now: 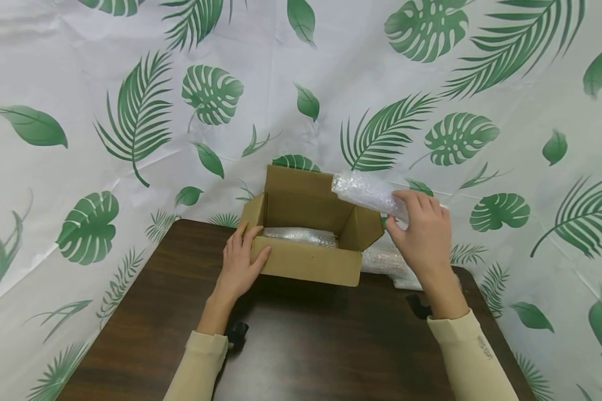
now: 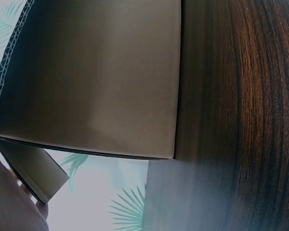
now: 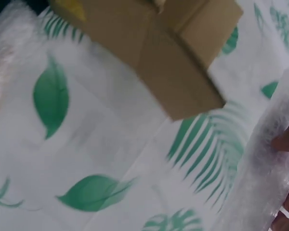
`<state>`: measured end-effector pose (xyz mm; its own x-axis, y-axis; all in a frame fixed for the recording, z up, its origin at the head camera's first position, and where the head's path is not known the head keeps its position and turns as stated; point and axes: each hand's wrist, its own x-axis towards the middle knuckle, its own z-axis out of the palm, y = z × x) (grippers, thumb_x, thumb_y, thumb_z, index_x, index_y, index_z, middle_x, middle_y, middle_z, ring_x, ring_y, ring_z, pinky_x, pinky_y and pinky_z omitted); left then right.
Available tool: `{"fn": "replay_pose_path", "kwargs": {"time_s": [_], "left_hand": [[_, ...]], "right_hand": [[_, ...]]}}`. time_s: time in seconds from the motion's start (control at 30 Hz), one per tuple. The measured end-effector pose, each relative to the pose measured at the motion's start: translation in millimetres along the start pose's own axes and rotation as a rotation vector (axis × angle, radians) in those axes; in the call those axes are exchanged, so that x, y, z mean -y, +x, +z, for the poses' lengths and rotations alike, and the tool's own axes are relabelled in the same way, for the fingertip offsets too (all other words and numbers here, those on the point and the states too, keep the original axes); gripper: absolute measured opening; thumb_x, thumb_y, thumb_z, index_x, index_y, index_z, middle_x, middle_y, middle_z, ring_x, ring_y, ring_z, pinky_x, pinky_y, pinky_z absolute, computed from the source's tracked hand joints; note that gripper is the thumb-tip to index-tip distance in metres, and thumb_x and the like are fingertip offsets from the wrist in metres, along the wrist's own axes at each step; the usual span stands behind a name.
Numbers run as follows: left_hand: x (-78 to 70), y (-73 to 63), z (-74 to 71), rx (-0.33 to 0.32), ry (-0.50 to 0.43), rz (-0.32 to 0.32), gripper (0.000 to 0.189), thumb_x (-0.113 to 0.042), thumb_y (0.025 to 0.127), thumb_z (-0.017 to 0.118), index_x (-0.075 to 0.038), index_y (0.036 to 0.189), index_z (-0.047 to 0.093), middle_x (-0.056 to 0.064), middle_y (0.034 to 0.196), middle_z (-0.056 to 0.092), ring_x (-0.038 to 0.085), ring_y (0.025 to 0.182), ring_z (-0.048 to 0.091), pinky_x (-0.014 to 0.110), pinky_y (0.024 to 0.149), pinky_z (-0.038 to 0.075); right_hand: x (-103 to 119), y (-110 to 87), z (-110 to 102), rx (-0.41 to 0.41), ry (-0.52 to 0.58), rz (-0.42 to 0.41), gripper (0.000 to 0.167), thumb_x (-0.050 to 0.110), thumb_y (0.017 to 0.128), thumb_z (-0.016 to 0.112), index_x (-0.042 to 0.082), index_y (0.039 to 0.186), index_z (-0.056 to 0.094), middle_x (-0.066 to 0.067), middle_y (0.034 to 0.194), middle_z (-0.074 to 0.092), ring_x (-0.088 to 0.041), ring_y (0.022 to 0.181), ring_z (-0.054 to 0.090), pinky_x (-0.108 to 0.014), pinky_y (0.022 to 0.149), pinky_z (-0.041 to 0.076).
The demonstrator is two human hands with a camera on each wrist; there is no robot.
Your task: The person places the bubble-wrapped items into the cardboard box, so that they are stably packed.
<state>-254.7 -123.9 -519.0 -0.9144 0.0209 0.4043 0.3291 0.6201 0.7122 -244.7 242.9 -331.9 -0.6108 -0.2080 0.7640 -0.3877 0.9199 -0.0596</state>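
An open cardboard box [image 1: 311, 267] stands at the table's back edge, its flaps spread outward. At its front left corner, my left hand [image 1: 239, 262] holds the box by the flaps, fingers over the left flap and thumb at the front one. A bubble-wrapped bundle [image 1: 301, 236] lies inside; the wrap hides its contents. Above the box's right side, my right hand [image 1: 423, 231] grips another long bubble-wrapped bundle [image 1: 363, 189] by its right end. The right wrist view shows the thumb pressed against this bundle [image 3: 260, 163].
More bubble-wrapped bundles [image 1: 383, 262] lie on the table right of the box, partly hidden by my right hand and forearm. The dark wooden table [image 1: 311, 340] reaches toward me. Behind it hangs a white sheet [image 1: 261, 55] with green leaf prints.
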Motion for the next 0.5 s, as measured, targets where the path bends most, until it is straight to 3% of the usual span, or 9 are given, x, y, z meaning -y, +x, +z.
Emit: {"fn": "replay_pose_path", "kwargs": {"time_s": [0.23, 0.5], "left_hand": [[0.5, -0.9, 0.0, -0.012, 0.002, 0.008, 0.06, -0.05, 0.108, 0.061, -0.027, 0.16, 0.043, 0.017, 0.176, 0.023, 0.045, 0.158, 0.026, 0.071, 0.124, 0.022], [0.7, -1.6, -1.8, 0.007, 0.0, 0.004, 0.062, -0.049, 0.109, 0.058, -0.029, 0.164, 0.038, 0.017, 0.176, 0.024, 0.043, 0.159, 0.026, 0.071, 0.124, 0.024]], "right_hand": [[39, 12.1, 16, 0.012, 0.004, -0.139, 0.042, 0.012, 0.09, 0.08, 0.011, 0.131, 0.069, -0.014, 0.131, 0.071, -0.04, 0.124, 0.062, -0.062, 0.101, 0.048], [67, 10.0, 46, 0.085, 0.044, -0.209, 0.043, 0.014, 0.091, 0.08, 0.014, 0.133, 0.068, -0.01, 0.131, 0.07, -0.036, 0.121, 0.063, -0.058, 0.099, 0.051]]}}
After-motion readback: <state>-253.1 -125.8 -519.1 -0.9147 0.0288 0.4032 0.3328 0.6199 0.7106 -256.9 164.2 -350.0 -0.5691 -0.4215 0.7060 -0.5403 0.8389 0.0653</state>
